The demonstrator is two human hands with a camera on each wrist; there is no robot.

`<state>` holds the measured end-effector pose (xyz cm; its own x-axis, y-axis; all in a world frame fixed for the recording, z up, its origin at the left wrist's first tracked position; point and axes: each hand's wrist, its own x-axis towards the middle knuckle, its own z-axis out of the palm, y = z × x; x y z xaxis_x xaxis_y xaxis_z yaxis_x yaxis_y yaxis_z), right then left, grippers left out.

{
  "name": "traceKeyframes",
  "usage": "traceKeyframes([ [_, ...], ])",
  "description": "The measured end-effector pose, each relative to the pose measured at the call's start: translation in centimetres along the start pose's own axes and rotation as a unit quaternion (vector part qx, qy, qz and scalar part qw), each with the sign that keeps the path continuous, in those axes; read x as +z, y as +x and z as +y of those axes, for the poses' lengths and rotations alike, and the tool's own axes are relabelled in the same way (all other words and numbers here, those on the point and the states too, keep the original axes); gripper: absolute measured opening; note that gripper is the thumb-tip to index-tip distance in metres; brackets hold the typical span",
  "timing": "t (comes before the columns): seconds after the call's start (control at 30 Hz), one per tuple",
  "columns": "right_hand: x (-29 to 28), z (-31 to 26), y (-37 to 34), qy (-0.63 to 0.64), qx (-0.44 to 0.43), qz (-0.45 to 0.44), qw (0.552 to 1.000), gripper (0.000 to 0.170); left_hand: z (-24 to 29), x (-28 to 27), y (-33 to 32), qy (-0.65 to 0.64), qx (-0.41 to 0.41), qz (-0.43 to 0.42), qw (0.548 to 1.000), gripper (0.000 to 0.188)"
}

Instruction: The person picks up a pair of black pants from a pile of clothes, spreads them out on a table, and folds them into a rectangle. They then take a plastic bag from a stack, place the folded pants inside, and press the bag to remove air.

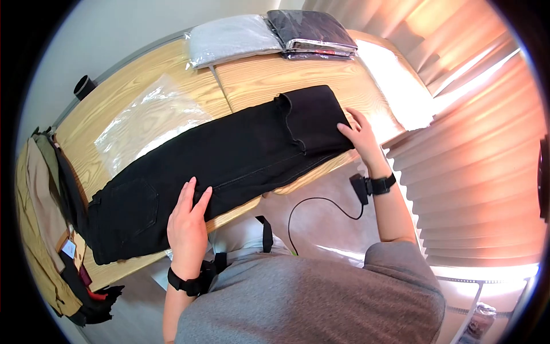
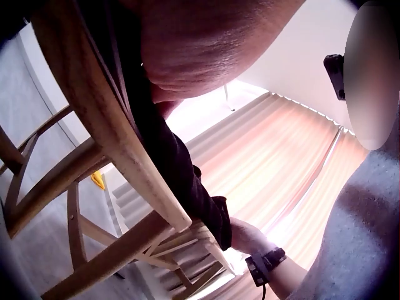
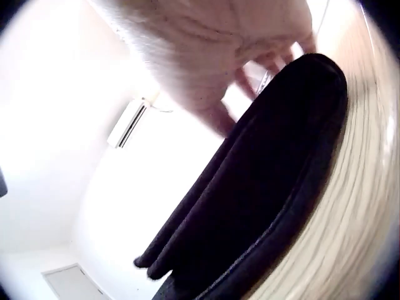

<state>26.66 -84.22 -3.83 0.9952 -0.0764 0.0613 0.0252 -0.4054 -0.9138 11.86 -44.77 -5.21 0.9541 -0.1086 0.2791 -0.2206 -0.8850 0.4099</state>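
Observation:
A pair of black trousers (image 1: 229,152) with a back pocket lies lengthwise along the table, its legs stacked. At the right end, the leg ends are folded back over into a flap (image 1: 318,117). My left hand (image 1: 189,221) rests on the near edge of the trousers around mid-length, fingers straight. At the folded end, my right hand (image 1: 361,135) touches the fold with its thumb and loosely extended fingers. The right wrist view shows the rounded layers of black cloth (image 3: 275,169) below the right hand (image 3: 212,56). Seen from below, the left hand (image 2: 212,50) is beside the table edge.
A clear plastic bag (image 1: 154,117) lies behind the trousers. Two packaged garments, one light (image 1: 232,40) and one dark (image 1: 312,31), lie at the back. Several garments (image 1: 43,195) hang at the left end. A black cup-like object (image 1: 84,87) stands at the back left. A cable (image 1: 292,215) hangs from the right wrist.

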Motion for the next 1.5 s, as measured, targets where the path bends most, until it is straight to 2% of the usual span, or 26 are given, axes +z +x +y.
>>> traceKeyframes([
  [0.03,1.2,0.3,0.1,-0.076,-0.001,0.069,0.995,0.076,0.0,-0.1,0.0,-0.001,0.004,-0.003,1.0,0.05],
  [0.07,1.3,0.3,-1.1,-0.075,0.06,0.064,0.993,0.088,-0.1,-0.1,-0.1,0.0,0.0,-0.001,1.0,0.05],
  [0.13,1.8,-0.4,-2.3,-0.278,0.044,0.115,0.953,0.093,-0.2,-0.1,-0.1,0.004,0.014,0.0,1.0,0.045],
  [0.17,2.0,-0.3,-2.4,-0.278,0.047,0.115,0.953,0.093,-0.3,-0.1,0.0,0.003,0.014,-0.003,1.0,0.045],
  [0.27,1.6,0.4,-2.3,-0.175,0.053,0.112,0.977,0.096,-0.2,0.0,0.0,0.012,0.022,-0.001,1.0,0.046],
  [0.33,1.9,0.7,-2.0,-0.09,0.033,0.167,0.981,0.095,-0.3,0.1,0.0,0.011,0.016,-0.006,1.0,0.046],
  [0.37,2.1,0.8,-2.5,0.072,0.076,0.183,0.977,0.086,-0.3,0.0,0.0,0.011,0.015,-0.005,1.0,0.046],
  [0.4,2.2,1.1,-2.8,0.071,0.075,0.18,0.978,0.086,-0.2,-0.2,-0.1,0.003,0.013,-0.004,1.0,0.048],
  [0.47,2.2,2.6,-3.0,0.341,0.121,0.247,0.899,0.04,-0.1,-0.2,-0.1,-0.005,0.005,-0.002,1.0,0.05],
  [0.5,1.8,3.3,-3.0,0.412,0.152,0.221,0.871,0.021,-0.2,-0.1,-0.1,-0.006,0.008,-0.001,1.0,0.049],
  [0.53,2.3,2.4,-3.3,0.411,0.154,0.218,0.872,0.021,-0.3,0.0,-0.1,-0.006,0.012,-0.001,1.0,0.049],
  [0.6,4.7,-1.4,-4.2,0.553,0.169,0.206,0.79,0.022,-0.5,0.3,-0.2,0.001,0.016,0.002,1.0,0.048],
  [0.73,8.8,-4.0,-4.7,0.567,0.179,0.13,0.794,0.028,-0.4,0.1,-0.1,0.013,0.017,-0.004,1.0,0.046],
  [0.87,9.3,-2.2,-3.7,0.608,0.272,0.159,0.728,0.033,-0.3,0.4,0.0,0.011,0.013,0.009,1.0,0.047],
  [0.93,9.1,-2.5,-4.6,0.608,0.248,0.137,0.742,0.036,-0.5,0.4,0.0,0.0,0.018,0.016,1.0,0.047],
  [1.0,8.8,-2.5,-5.3,0.651,0.189,0.065,0.732,0.033,-0.5,0.3,0.0,-0.005,0.012,0.014,1.0,0.048],
  [1.03,8.8,-3.2,-5.1,0.66,0.209,0.059,0.719,0.033,-0.5,0.2,0.0,-0.011,0.014,0.009,1.0,0.048],
  [1.07,9.1,-3.0,-4.5,0.66,0.211,0.058,0.719,0.033,-0.5,0.2,-0.1,-0.01,0.012,0.009,1.0,0.048],
  [1.13,9.7,-2.2,-3.6,0.598,0.243,0.146,0.75,0.033,-0.4,0.2,0.0,0.001,0.015,0.01,1.0,0.047],
  [1.2,9.8,-2.2,-3.5,0.592,0.258,0.148,0.749,0.036,-0.4,0.3,0.1,0.006,0.015,0.013,1.0,0.048],
  [1.27,10.1,-1.6,-4.0,0.575,0.14,0.065,0.803,0.041,-0.5,0.2,0.0,0.013,0.005,0.018,1.0,0.048],
  [1.3,10.4,-1.4,-4.2,0.532,0.081,0.09,0.838,0.048,-0.5,0.1,0.0,0.002,0.009,0.019,1.0,0.049],
  [1.33,10.9,-2.3,-4.8,0.532,0.085,0.082,0.839,0.048,-0.5,0.1,0.0,-0.008,0.014,0.02,1.0,0.049],
  [1.4,12.1,-4.2,-5.7,0.394,-0.048,0.132,0.908,0.051,-0.9,0.3,0.0,-0.001,0.009,0.029,1.0,0.05],
  [1.47,12.6,-4.9,-6.6,0.357,-0.054,0.11,0.926,0.05,-0.8,0.3,0.0,0.004,0.023,0.032,0.999,0.051],
  [1.5,12.8,-5.4,-7.3,0.21,-0.042,0.102,0.972,0.047,-0.9,0.3,-0.1,0.004,0.026,0.033,0.999,0.052],
])
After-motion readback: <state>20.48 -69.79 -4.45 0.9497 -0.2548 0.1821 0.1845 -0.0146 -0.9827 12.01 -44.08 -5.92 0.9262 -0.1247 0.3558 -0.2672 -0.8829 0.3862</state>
